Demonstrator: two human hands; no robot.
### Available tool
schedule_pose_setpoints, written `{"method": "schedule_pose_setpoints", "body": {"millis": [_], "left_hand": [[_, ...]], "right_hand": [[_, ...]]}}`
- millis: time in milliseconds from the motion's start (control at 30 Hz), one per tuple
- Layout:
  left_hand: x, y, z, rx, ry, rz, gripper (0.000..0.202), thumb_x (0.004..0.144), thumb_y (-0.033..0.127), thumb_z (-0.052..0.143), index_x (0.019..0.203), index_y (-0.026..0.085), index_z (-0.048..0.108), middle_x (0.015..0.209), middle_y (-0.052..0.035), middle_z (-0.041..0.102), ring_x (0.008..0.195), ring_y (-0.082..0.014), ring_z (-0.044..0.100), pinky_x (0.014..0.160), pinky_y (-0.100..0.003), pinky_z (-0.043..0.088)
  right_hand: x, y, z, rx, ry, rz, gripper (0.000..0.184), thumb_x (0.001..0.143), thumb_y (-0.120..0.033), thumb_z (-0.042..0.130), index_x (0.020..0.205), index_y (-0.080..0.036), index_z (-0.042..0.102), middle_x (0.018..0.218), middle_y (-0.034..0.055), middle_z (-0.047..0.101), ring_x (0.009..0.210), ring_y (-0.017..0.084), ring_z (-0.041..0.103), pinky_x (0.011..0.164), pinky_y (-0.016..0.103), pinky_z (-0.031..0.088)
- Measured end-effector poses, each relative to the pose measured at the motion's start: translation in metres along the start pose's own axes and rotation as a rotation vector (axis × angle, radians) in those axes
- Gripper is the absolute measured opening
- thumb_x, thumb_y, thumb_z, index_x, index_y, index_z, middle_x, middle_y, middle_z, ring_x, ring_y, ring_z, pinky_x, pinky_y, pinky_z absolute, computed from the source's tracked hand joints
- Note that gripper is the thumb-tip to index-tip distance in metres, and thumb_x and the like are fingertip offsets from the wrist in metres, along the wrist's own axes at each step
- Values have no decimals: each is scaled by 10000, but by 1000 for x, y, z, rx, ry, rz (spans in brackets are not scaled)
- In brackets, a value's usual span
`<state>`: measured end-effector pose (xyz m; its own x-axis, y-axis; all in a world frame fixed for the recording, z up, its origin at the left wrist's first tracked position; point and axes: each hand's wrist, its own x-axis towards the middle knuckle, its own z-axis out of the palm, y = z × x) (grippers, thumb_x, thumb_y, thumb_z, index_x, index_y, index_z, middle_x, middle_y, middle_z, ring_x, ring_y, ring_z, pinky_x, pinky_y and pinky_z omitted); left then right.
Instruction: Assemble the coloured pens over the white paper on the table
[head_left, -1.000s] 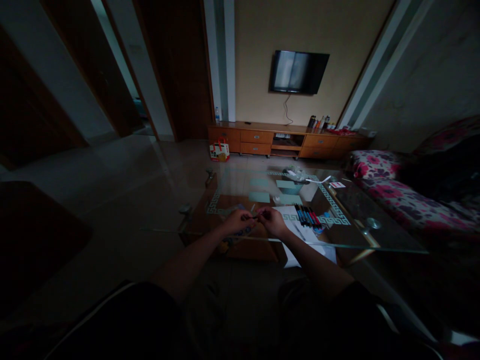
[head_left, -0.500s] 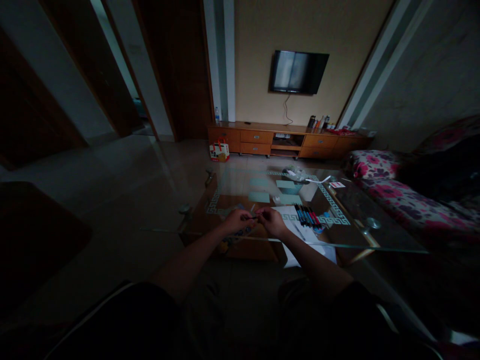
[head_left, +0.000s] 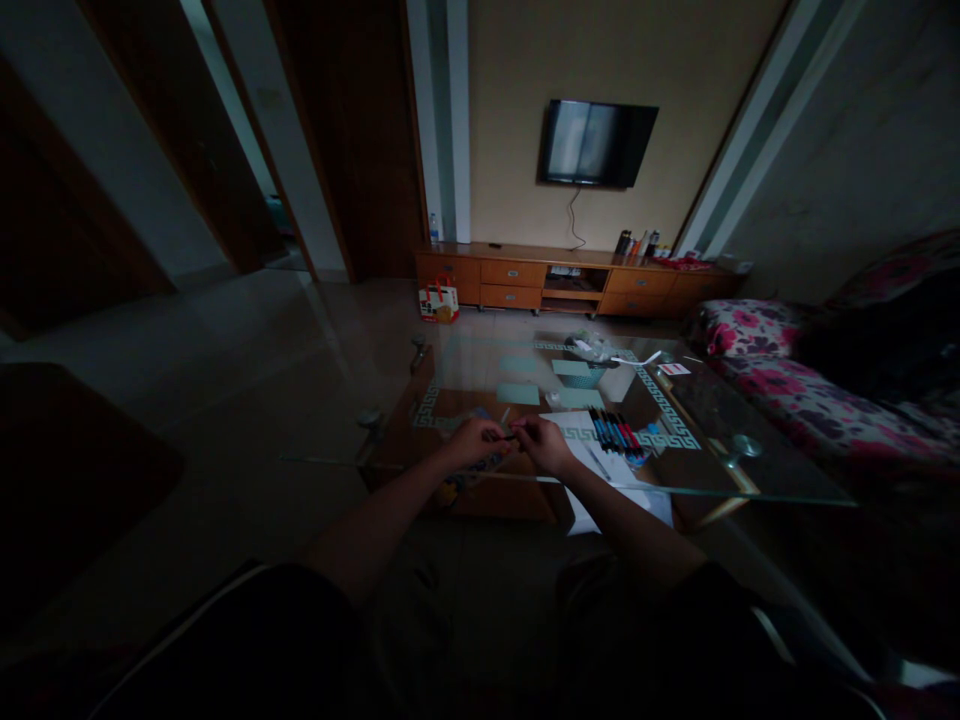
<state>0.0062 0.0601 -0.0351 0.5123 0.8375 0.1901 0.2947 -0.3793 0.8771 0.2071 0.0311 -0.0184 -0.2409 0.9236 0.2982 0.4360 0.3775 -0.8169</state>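
Observation:
My left hand [head_left: 472, 441] and my right hand [head_left: 543, 444] meet above the near edge of the glass table [head_left: 465, 375]. Both are closed, fingertips pinched on a thin dark pen-like piece [head_left: 510, 437] that spans the small gap between them. Too little of it shows to tell its parts. Right of my hands, a row of black, blue and red pens [head_left: 615, 430] lies side by side. White paper sheets [head_left: 581, 450] stretch beneath my right forearm, with a single slim pen [head_left: 598, 462] on them.
Farther back on the glass are a clear plastic bag [head_left: 592, 346], a white strip and a small card [head_left: 673, 369]. A flowered sofa [head_left: 825, 385] flanks the table on the right. Behind stand a wooden TV cabinet [head_left: 510, 272] and a red-handled carton [head_left: 439, 303].
My hands stay at nearly the same place, with only a slight shift of the fingers around the dark piece. The pens and paper have not moved.

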Motion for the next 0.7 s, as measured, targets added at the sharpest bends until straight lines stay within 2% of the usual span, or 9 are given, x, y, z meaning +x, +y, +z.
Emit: {"method": "schedule_pose_setpoints", "body": {"millis": [267, 433, 600, 700], "left_hand": [[0, 0, 2, -89, -25, -20, 273, 715, 347, 780, 811, 102, 706, 742, -65, 720, 670, -159, 650, 637, -252, 483], [1, -3, 3, -100, -27, 7, 256, 738, 329, 760, 831, 100, 696, 762, -67, 719, 686, -160, 651, 654, -256, 486], [2, -4, 3, -67, -4, 13, 230, 762, 320, 723, 815, 99, 685, 729, -56, 705, 652, -147, 634, 612, -236, 464], [2, -4, 2, -65, -5, -11, 230, 751, 320, 727, 814, 102, 684, 732, -52, 705, 655, -146, 635, 613, -232, 464]], "right_hand": [[-3, -6, -2, -88, -11, -11, 261, 924, -402, 518, 927, -199, 683, 718, 12, 686, 555, 131, 616, 557, 229, 475], [-5, -9, -2, -126, -8, -4, 290, 949, -413, 477, 935, -204, 678, 664, 2, 661, 578, 144, 620, 583, 234, 466], [-5, -10, -2, -176, 19, -81, 195, 900, -260, 541, 1044, -211, 662, 902, 41, 701, 798, 170, 652, 732, 267, 482], [-5, -10, -2, -190, 25, -106, 274, 836, -141, 546, 1083, -203, 646, 938, 46, 681, 841, 174, 633, 769, 276, 478]]}}
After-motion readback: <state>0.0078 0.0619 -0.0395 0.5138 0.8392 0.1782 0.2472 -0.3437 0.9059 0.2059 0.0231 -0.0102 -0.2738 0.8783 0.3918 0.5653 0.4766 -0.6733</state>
